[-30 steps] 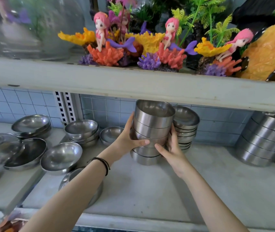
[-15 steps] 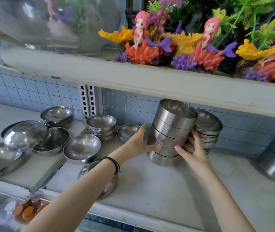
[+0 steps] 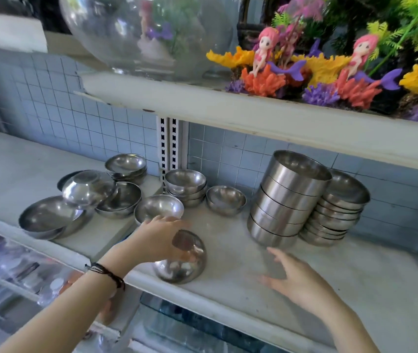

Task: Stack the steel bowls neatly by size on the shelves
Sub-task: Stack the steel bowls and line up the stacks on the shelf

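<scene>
Head view: left hand (image 3: 154, 238) touches a round, mirror-smooth steel bowl (image 3: 185, 266) tilted at the front edge of the pale shelf (image 3: 368, 271); whether these hands grip, I cannot tell. Right hand (image 3: 297, 278) hovers with fingers spread, near the straight-walled bowl stack (image 3: 284, 205).

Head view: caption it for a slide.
Left hand touches a tipped round steel bowl at the white shelf edge; right hand hovers open.

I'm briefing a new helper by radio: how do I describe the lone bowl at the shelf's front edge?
Find the lower shelf beneath the mermaid ornaments, with its tall stack of straight-walled steel bowls. Come forward and left to the front edge, by the left hand. The bowl there sits alone, tipped bottom-up, flat base showing; its neighbours sit mouth-up.
</scene>
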### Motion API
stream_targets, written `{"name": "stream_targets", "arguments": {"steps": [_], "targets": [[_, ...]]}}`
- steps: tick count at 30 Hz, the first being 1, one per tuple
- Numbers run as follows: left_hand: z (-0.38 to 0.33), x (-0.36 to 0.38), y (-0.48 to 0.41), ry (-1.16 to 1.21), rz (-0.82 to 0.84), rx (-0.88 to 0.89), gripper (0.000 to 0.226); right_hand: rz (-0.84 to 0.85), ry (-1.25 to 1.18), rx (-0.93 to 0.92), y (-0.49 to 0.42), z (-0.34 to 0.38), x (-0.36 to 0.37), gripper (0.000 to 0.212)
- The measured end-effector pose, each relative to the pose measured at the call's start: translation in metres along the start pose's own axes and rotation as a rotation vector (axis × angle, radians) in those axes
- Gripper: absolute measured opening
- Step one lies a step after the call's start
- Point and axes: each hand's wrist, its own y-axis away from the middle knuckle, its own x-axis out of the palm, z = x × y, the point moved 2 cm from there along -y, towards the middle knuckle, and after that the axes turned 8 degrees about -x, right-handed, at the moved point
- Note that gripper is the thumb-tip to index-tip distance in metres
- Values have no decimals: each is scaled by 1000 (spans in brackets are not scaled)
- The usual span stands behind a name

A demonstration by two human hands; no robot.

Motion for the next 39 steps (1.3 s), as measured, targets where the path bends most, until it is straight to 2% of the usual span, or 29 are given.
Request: {"name": "stream_targets", "arguments": {"steps": [2, 6, 10, 13, 16, 19, 24, 27, 32, 39], "targets": [[10, 1, 12, -57, 2, 14, 97, 74, 46, -16, 4, 17, 2, 89], [31, 1, 29, -72, -51, 59, 88, 98, 69, -17, 13, 51, 11, 87], [58, -5, 47, -89, 10, 88, 108, 56, 78, -39, 18, 89, 27, 90], [76, -9, 57, -115, -15, 115, 95, 19, 66, -44, 16, 117, 41, 90], [88, -4, 57, -40, -22, 138, 94, -30, -12, -74, 9, 141, 56, 86], [88, 6, 52, 152, -34, 167, 95, -81, -69, -107, -3, 153, 66, 88], [76, 29, 40, 474, -49, 213, 100, -238, -154, -165, -27, 151, 79, 88], [70, 40, 29, 587, -64, 229, 100, -305, -246, -197, -36, 139, 82, 89], [70, 58, 10, 580, -65, 182, 106, -280, -361, -231, -49, 116, 92, 86], [69, 67, 7, 587, -177, 220, 87, -260, -383, -246, -62, 100, 102, 81]]}}
